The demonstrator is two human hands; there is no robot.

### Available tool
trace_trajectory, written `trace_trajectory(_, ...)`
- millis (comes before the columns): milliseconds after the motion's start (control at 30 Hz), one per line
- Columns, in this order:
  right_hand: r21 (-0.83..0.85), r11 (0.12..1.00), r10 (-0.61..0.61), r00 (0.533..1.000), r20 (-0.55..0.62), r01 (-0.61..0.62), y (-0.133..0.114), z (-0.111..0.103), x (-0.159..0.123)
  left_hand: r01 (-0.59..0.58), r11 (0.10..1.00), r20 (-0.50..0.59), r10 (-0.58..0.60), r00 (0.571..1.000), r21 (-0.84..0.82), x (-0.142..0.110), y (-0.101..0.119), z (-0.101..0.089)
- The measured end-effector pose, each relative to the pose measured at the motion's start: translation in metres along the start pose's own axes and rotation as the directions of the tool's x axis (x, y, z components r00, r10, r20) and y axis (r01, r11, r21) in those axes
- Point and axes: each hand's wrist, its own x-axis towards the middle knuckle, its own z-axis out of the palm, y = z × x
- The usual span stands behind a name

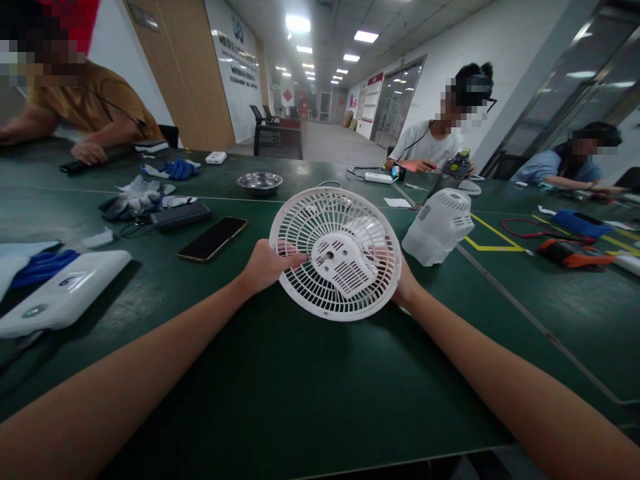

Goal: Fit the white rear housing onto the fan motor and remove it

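Between my two hands is a round white plastic fan grille, tilted so its slatted face and vented motor housing show. My left hand grips its left rim, with the thumb lying over the slats. Round the right rim and behind it is my right hand, its fingers partly seen through the slats. Just right of the grille stands a translucent white plastic housing with slots on top. A black phone lies to the left of my left hand.
A metal bowl sits beyond the phone. Gloves, a black case and a white device are on the left. On the right lies an orange multimeter with leads. Several people sit around the green table.
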Motion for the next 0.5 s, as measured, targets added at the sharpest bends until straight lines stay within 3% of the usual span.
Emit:
trace_trajectory(67, -0.115, 0.992, 0.03, 0.983, -0.178, -0.052, 0.003, -0.016, 0.005, 0.016, 1.0, 0.009, -0.016, 1.0, -0.005, 0.0, 0.002, 0.0)
trace_trajectory(133, -0.314, 0.947, -0.033, 0.955, -0.294, -0.064, 0.003, -0.033, 0.009, 0.038, 0.999, 0.025, -0.038, 0.999, -0.002, 0.0, 0.002, 0.0)
trace_trajectory(267, -0.693, 0.72, -0.216, 0.941, -0.262, -0.028, 0.003, -0.052, 0.011, 0.093, 0.996, 0.021, -0.093, 0.995, -0.013, 0.003, -0.005, -0.003)
trace_trajectory(400, -0.773, 0.635, -0.227, 0.952, -0.204, -0.014, 0.008, -0.054, 0.014, 0.072, 0.996, 0.043, -0.07, 0.997, -0.055, 0.006, -0.015, -0.007)
trace_trajectory(500, -0.826, 0.563, -0.353, 0.908, -0.226, 0.013, 0.004, -0.057, 0.016, 0.135, 0.99, 0.043, -0.133, 0.99, -0.043, 0.008, -0.015, -0.008)
